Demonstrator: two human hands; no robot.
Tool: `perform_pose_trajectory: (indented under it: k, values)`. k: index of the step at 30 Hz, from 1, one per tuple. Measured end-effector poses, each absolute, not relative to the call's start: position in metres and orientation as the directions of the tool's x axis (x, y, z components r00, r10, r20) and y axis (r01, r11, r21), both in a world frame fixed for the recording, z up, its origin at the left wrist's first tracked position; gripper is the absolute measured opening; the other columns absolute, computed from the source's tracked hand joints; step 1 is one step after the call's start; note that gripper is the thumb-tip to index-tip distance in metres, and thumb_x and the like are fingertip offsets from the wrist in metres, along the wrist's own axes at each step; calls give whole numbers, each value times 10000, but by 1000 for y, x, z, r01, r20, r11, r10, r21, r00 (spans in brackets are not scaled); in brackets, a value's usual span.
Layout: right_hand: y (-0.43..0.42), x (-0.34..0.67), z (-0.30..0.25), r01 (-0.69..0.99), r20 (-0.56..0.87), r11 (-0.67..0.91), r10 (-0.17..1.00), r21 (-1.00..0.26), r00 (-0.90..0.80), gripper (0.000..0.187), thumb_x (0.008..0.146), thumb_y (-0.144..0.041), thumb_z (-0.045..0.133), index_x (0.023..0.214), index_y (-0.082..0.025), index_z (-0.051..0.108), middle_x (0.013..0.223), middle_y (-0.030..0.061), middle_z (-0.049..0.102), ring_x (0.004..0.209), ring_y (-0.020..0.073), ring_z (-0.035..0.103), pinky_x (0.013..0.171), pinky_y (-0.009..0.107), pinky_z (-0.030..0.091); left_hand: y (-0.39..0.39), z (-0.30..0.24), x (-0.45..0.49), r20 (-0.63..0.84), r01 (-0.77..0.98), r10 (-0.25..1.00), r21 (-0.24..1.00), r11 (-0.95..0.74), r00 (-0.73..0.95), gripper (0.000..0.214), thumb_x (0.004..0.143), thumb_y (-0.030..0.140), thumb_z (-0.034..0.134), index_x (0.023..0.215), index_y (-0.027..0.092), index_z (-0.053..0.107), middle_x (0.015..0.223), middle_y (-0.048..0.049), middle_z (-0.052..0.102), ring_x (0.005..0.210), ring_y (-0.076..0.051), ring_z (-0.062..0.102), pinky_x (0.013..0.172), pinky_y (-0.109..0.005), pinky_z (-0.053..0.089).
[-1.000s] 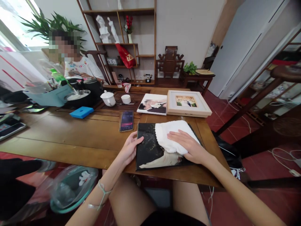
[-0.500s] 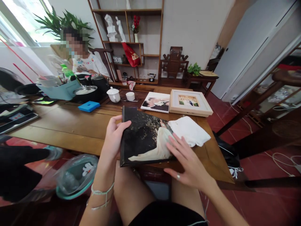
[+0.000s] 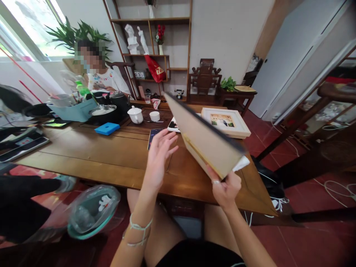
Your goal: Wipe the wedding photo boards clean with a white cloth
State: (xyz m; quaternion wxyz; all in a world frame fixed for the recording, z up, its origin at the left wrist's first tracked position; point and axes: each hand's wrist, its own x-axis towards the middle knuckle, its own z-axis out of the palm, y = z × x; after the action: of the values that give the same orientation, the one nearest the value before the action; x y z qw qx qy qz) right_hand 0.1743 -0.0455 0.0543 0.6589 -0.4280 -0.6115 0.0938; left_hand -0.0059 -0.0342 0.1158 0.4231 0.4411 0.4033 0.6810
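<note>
Dark-edged, flat rectangular panel with a pale beige back [image 3: 204, 136] is tilted up over the brown wooden surface [image 3: 125, 157]; whether it touches, we cannot tell. Its dark edge, the longest line we see, slants from far left to near right. Beyond it, a pale wooden framed picture [image 3: 224, 120] lies flat. Our bare right hand [image 3: 226, 189] has its grip clamped on the near right corner, so the panel reaches up, away and leftward from it. Our bare left hand [image 3: 158, 155] is farther from that corner, its grip spread and holding nothing, beside the panel's left side, near a dark rectangular phone [image 3: 151, 138]. White cloth [image 3: 241, 163] peeks past the near right corner.
</note>
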Motion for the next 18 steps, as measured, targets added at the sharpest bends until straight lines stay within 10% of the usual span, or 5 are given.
perform_pose_trajectory:
  k: [4,10,14,18]
  values:
    - [-51,158,67,-34,377,492,708,-870,597,332,775,-276,726,1084,-163,678,945,77,752,970,285,689,875,452,568,-35,65,10,56,-187,867,968,-169,-495,648,756,270,747,1327,257,441,1526,-91,371,1438,-244,303,1115,-339,363]
    - [-46,154,67,-380,166,385,852,-841,496,477,856,-301,636,1311,-195,541,1228,90,665,1145,278,615,1003,504,497,-44,33,27,-122,-528,940,846,-69,-318,434,824,325,685,1218,201,548,1316,-111,621,1203,-266,596,915,-280,537]
    - [-41,199,46,-259,248,277,959,-925,139,494,802,-339,708,1257,-203,572,1220,100,668,1130,285,622,1006,494,493,-41,35,19,-226,-507,853,860,-52,-471,301,857,323,645,1116,176,597,1226,-114,677,1087,-253,667,845,-274,564]
    - [-34,272,48,306,258,358,911,-882,-323,423,766,-337,739,1158,-219,635,1118,103,702,1029,297,661,949,534,517,-42,42,-2,-317,-567,804,823,-30,-503,235,887,254,604,1102,161,617,1152,-101,708,994,-240,702,836,-308,581]
